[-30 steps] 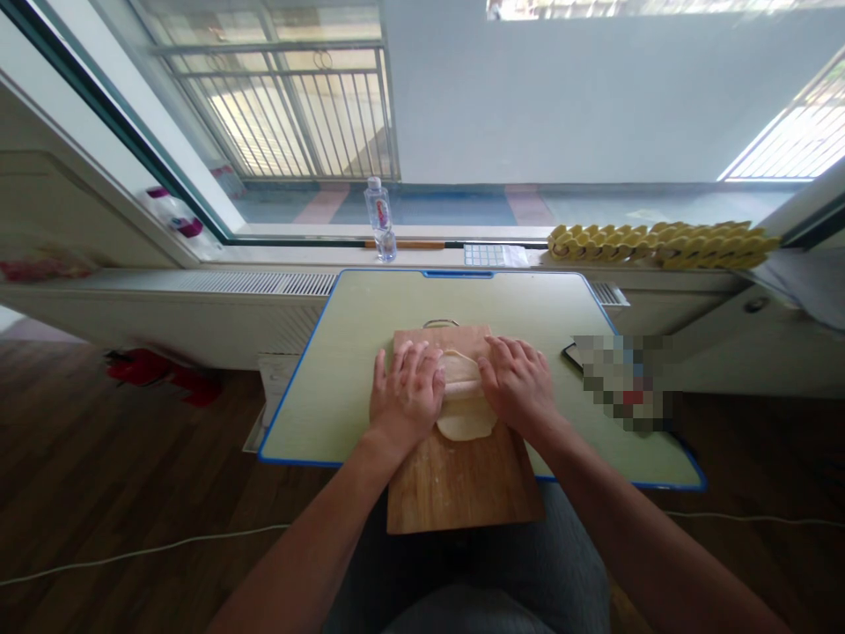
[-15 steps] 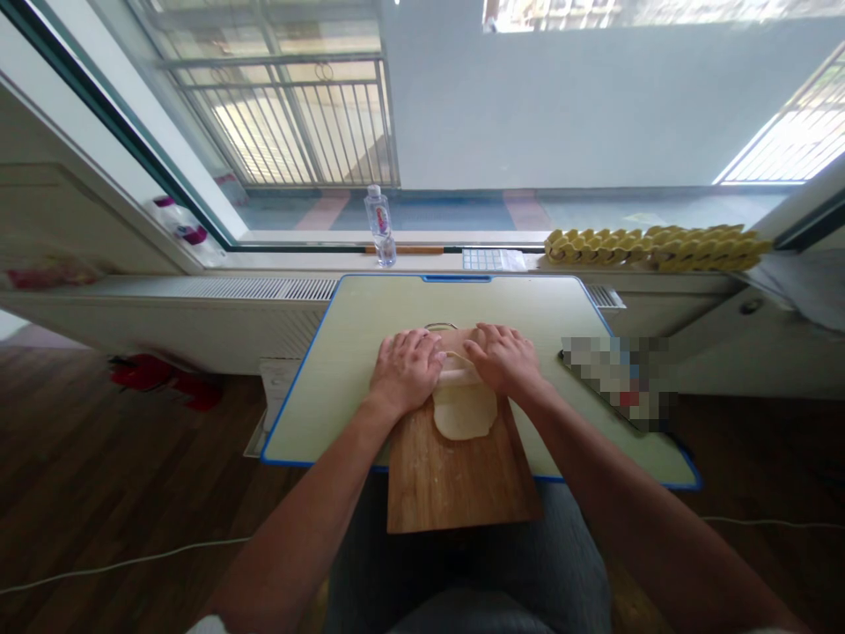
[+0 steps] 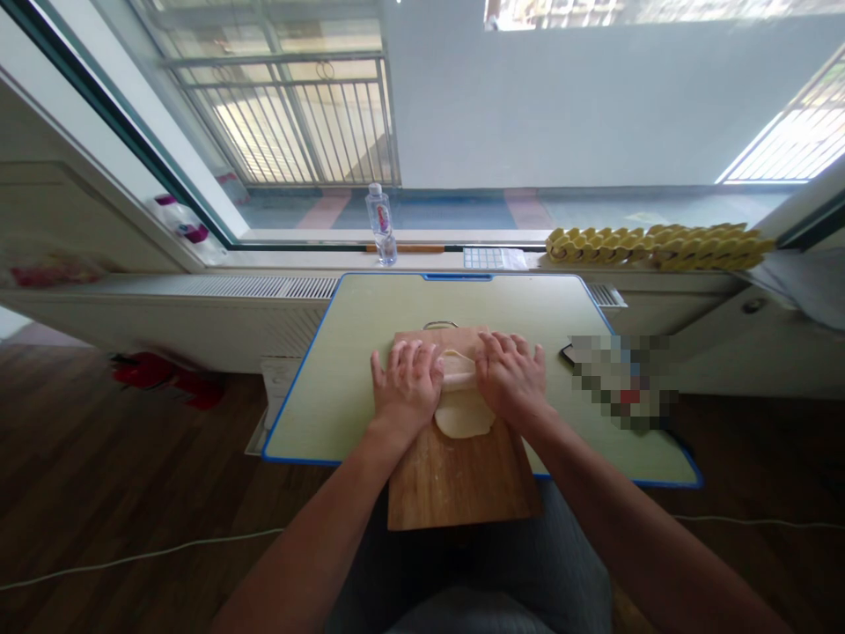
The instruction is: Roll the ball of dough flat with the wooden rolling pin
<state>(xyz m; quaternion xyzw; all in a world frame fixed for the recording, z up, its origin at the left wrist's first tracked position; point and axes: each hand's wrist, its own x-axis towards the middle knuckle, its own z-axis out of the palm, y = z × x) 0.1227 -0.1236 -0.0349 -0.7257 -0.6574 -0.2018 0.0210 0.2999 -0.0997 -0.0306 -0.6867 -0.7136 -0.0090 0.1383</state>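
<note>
A pale rolling pin (image 3: 459,379) lies crosswise on a flat sheet of dough (image 3: 465,416), its middle showing between my hands. My left hand (image 3: 407,380) rests palm down on the pin's left part, fingers stretched forward and spread. On its right part lies my right hand (image 3: 511,374), also palm down with fingers apart. Both ends of the pin are hidden under the hands. Beneath the dough is a wooden cutting board (image 3: 462,489) with a metal handle (image 3: 440,325) at its far end. The dough's far edge shows beyond the pin.
The board lies on a pale, blue-edged table (image 3: 317,405) and overhangs its near edge. A blurred-out object (image 3: 620,379) sits at the table's right. On the windowsill stand a plastic bottle (image 3: 381,224) and yellow egg-carton-like trays (image 3: 653,245). A red object (image 3: 165,379) is on the floor, left.
Both hands have come slightly back toward me over the rolling pin. Their fingers, more bent before, are now straighter and more spread. The board and dough look nearly unchanged.
</note>
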